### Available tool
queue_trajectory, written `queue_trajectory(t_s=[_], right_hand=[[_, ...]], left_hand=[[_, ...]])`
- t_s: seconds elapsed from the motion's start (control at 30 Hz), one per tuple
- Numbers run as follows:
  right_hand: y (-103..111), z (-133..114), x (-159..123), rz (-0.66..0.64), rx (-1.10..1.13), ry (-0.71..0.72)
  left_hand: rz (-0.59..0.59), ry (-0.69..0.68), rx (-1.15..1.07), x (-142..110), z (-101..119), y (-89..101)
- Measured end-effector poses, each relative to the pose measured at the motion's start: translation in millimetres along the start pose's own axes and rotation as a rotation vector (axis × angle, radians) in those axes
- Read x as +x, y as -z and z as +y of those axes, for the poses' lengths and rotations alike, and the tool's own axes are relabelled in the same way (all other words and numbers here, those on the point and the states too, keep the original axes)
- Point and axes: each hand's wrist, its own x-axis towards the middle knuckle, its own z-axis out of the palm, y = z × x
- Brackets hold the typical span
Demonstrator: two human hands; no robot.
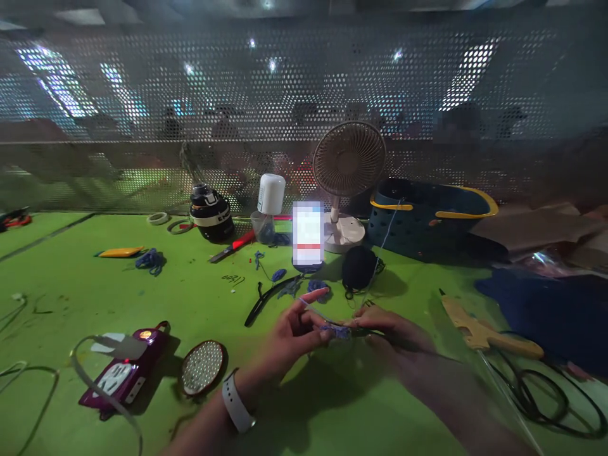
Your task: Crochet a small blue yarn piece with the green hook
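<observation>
Between my two hands, above the green table, is a small blue-purple crochet piece (338,330). My left hand (292,332) pinches its left end, with the index finger raised and yarn running over it. My right hand (387,326) is closed around a thin dark crochet hook (418,345), whose tip end meets the piece. A light blue strand of yarn (388,231) comes down from the basket's handle towards my hands. Just beyond them lie a dark ball of yarn (360,267) and a blue crocheted scrap (318,290).
At the back stand a phone (308,234), a fan (349,158), a dark basket (427,221) and a black bottle (211,215). A glue gun (489,329) with coiled cable lies right. To the left are a purple power strip (123,373), a round studded object (203,367) and a utility knife (232,246).
</observation>
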Motion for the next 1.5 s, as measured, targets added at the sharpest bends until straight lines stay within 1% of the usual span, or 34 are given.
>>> queue_trajectory(t_s=[0.13,0.23,0.3,0.4,0.5,0.63,0.9,1.1,1.33,1.5], right_hand=[[-0.1,-0.9,4.2,0.01,0.029,0.023],[0.6,-2.5,6.3,-0.009,0.046,0.013],[1.2,-4.1,7.1,-0.028,0.056,-0.011],[1.6,-7.1,8.1,-0.021,0.064,-0.059],[1.9,-9.8,9.1,-0.002,0.061,-0.083],[2.8,-9.6,8.9,-0.021,0.048,-0.122],[2.3,-5.3,7.5,-0.012,0.131,-0.203],[4.2,-6.4,8.8,-0.012,0.171,-0.214],[7.5,-19.1,16.3,-0.052,0.214,-0.361],[8.7,-17.7,15.9,-0.068,0.219,-0.359]], left_hand=[[-0.018,-0.036,0.039,-0.4,0.1,0.1],[-0.023,-0.061,0.085,-0.3,0.3,0.2],[-0.026,-0.09,0.127,0.0,-0.1,0.4],[-0.023,-0.136,0.186,0.4,-1.5,1.1],[-0.011,-0.154,0.223,0.0,-2.6,1.6],[-0.017,-0.18,0.247,-0.7,-2.8,2.0],[-0.036,-0.159,0.252,-1.0,-1.8,2.9],[-0.047,-0.161,0.264,-1.2,-1.0,4.2],[-0.049,-0.158,0.285,-2.2,1.0,4.2],[-0.044,-0.155,0.326,-3.4,1.8,3.2]])
